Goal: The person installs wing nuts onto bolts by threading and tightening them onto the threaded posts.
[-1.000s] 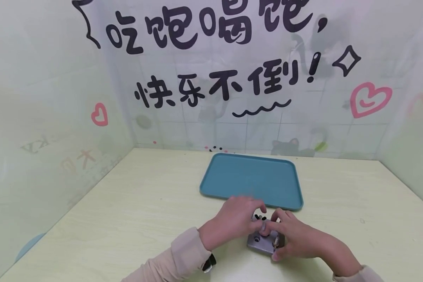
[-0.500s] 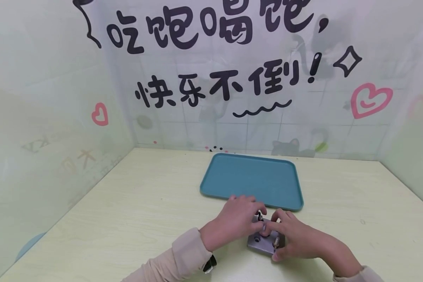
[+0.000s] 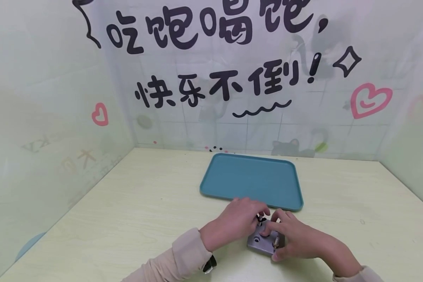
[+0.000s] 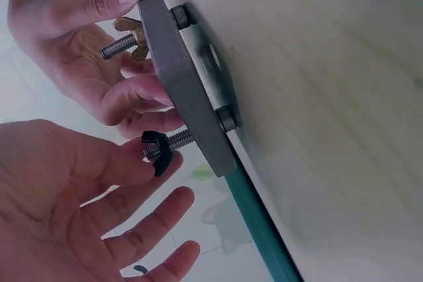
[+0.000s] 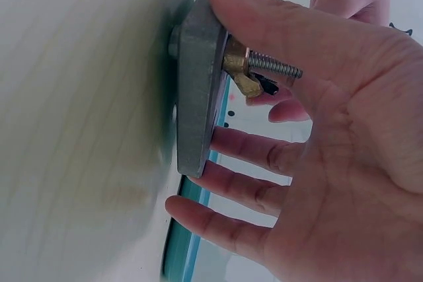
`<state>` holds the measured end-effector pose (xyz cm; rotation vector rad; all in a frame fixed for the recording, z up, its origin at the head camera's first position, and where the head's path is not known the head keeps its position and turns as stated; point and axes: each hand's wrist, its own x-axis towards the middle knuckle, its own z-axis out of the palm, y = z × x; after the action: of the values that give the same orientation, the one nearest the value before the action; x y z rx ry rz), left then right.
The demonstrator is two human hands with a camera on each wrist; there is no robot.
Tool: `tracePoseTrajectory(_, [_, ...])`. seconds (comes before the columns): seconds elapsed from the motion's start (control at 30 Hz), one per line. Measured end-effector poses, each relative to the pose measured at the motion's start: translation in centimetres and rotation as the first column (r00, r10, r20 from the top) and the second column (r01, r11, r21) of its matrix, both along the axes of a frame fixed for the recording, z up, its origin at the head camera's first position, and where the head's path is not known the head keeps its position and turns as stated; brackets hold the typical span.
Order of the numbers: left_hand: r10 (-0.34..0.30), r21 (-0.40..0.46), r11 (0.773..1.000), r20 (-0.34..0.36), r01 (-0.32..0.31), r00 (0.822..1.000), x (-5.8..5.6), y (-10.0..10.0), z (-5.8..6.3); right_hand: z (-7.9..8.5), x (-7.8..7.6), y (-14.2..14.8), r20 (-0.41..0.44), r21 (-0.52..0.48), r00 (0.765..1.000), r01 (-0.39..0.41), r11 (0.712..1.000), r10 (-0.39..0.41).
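A grey metal plate point(image 3: 261, 246) with holes lies on the table in the head view. Two threaded bolts stand up from it, their heads protruding underneath in the left wrist view. My left hand point(image 3: 234, 217) pinches a black wing nut point(image 4: 158, 154) near the tip of the far bolt point(image 4: 180, 139), between thumb and index finger; its other fingers are spread. My right hand point(image 3: 296, 237) grips the plate, thumb on the near edge and fingers at the far side. Beside that thumb, a brass wing nut point(image 5: 239, 67) sits low on the other bolt point(image 5: 277, 65), close to the plate.
Just beyond the hands lies a blue-green tray point(image 3: 253, 178) with a raised rim. The pale wooden table point(image 3: 144, 203) is enclosed by printed sheets at the back point(image 3: 183, 133) and sides.
The black wing nut has turned on its bolt. My left fingers have shifted slightly to the right and re-formed around it; the right hand and plate stay in place.
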<state>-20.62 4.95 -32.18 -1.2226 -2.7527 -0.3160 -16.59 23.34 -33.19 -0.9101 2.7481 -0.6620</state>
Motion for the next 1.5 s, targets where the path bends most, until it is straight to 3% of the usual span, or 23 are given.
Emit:
tracePoseTrajectory(0.2, [0.026,-0.027,0.999,-0.037,-0.028,0.999,0.00,-0.26,0.14,0.06,-0.04,0.02,0.017,-0.002,1.000,-0.006,1.000,0.006])
tracePoseTrajectory(0.47, [0.054,-0.048,0.997,-0.003,-0.054,0.999,-0.08,-0.06,0.15,0.00,-0.01,0.09,0.020,0.000,1.000,-0.004,1.000,0.004])
tracePoseTrajectory(0.77, [0.082,-0.085,0.993,-0.023,-0.083,0.996,0.08,0.01,0.14,0.07,-0.07,0.10,0.018,0.015,1.000,-0.002,1.000,0.002])
tracePoseTrajectory(1.3, [-0.004,0.024,1.000,0.032,0.004,0.999,-0.17,0.10,-0.05,0.03,-0.07,0.16,-0.003,0.004,1.000,-0.007,1.000,0.007])
tracePoseTrajectory(1.5, [0.015,0.002,1.000,-0.006,-0.015,1.000,-0.03,-0.07,0.04,0.03,-0.07,0.17,0.017,0.003,1.000,-0.005,1.000,0.005])
